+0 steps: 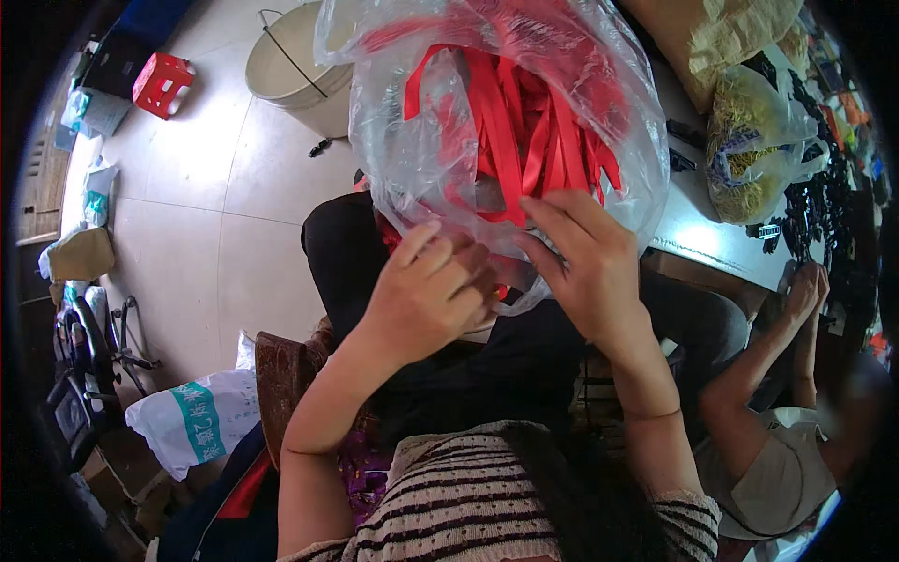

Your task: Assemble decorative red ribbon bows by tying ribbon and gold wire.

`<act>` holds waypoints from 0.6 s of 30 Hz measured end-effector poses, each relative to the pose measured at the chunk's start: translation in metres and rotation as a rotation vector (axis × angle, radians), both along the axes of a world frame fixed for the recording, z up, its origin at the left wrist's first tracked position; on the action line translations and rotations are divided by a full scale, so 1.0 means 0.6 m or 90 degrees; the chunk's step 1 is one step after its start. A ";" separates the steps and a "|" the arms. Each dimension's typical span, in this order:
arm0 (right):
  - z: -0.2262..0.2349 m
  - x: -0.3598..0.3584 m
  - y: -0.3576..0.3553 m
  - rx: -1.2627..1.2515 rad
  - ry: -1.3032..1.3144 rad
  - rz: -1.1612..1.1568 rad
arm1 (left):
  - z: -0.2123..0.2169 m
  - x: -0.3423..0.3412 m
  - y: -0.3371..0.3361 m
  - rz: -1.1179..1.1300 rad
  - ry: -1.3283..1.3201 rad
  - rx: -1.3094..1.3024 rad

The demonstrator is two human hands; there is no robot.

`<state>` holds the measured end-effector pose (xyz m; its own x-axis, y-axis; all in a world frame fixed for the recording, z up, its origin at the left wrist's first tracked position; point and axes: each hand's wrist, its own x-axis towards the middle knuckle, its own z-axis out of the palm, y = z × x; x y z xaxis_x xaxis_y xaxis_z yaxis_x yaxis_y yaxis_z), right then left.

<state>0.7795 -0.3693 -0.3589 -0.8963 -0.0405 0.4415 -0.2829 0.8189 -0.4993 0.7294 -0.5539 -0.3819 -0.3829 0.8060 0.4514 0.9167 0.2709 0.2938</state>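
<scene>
Red ribbons [503, 140] fill a clear plastic bag [398, 140] at the frame's upper centre. Below, the right hand [592, 264] holds thumb and forefinger apart; the left hand [423, 298] curls its fingers, grip unclear.

Glossy red ribbons [543, 126], flat and narrow, lie in a loose, tangled bundle within a large clear plastic bag [403, 140]. Most strips run from far to near; one at the left bends over into a hook. The thin bag is crumpled and bulging, its film gathered around the bundle, with more red showing blurred through its far part. The right hand's fingers [552, 220] are at the ribbons' near ends; the left hand's fingers [440, 262] are at the bag's near edge.
</scene>
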 end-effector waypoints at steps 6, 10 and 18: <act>-0.013 -0.010 0.002 0.116 -0.075 -0.021 | -0.020 0.034 0.001 -0.029 -0.031 -0.030; -0.010 -0.015 0.010 0.060 -0.088 -0.029 | -0.020 0.040 0.004 -0.032 -0.064 -0.011; 0.016 -0.017 0.023 -0.187 -0.255 -0.092 | 0.019 0.025 0.009 -0.068 -0.214 0.081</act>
